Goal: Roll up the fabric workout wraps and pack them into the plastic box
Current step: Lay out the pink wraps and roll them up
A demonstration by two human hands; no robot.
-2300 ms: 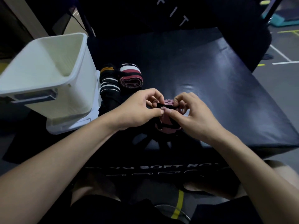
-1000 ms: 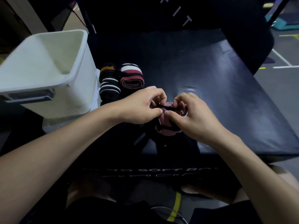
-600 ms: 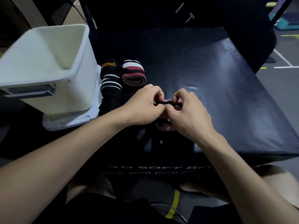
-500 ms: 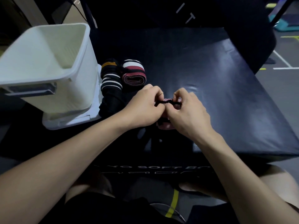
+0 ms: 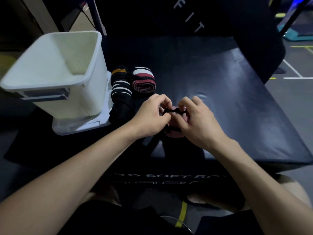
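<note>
Spreading under everything is a black padded box [image 5: 220, 99] with white lettering along its near face, and both hands work above its near middle. Well out to the left of the fingers stands the white plastic box [image 5: 55, 77], tilted, open at the top, resting on a white lid [image 5: 79, 126] that lies flat beneath it. Nothing can be made out inside it.

Just beyond the left fingers, between them and the plastic box, lies a black wrap with white stripes [image 5: 121, 89] and an orange band at its far end. Beside it, straight ahead of the fingers, sits a rolled red and white wrap [image 5: 143, 80], its coiled end facing the camera. Both are apart from the hands.

The left hand [image 5: 150, 117] and the right hand [image 5: 199, 122] meet knuckle to knuckle over a pink wrap [image 5: 174, 134], a partly rolled bundle that shows only below and between them. All fingers are curled tight. The thumbs and forefingers of both hands pinch a thin black strap [image 5: 173, 111], stretched short and level between the two sets of fingertips, just above the pink roll. Whether the strap is wound round the roll cannot be told, since the hands cover most of it. Dark fabric trails from under the hands toward the near edge.
</note>
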